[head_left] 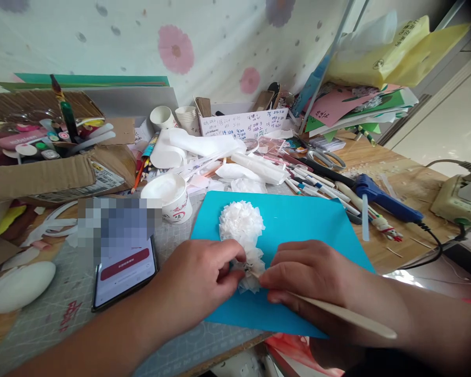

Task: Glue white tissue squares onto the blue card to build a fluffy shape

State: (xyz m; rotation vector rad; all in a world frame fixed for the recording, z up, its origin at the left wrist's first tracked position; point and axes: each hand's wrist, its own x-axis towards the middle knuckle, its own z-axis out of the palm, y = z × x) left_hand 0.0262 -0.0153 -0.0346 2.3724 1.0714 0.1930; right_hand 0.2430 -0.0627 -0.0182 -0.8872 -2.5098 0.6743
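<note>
Left hand [204,272], pinching white ruffled paper [241,222], apparently steadying it on blue card [298,214]; right hand [314,269], gripping wooden stick [349,315], seemingly to control its tip

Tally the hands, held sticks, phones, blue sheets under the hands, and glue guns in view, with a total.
Hands: 2 (left hand, right hand)
Held stick: 1
Phone: 1
Blue sheet: 1
Glue gun: 1
Total: 6

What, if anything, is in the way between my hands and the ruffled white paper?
Nothing visible: your left hand is at the paper, and your right hand holds a stick reaching it. The blue sheet lies beneath.
</note>
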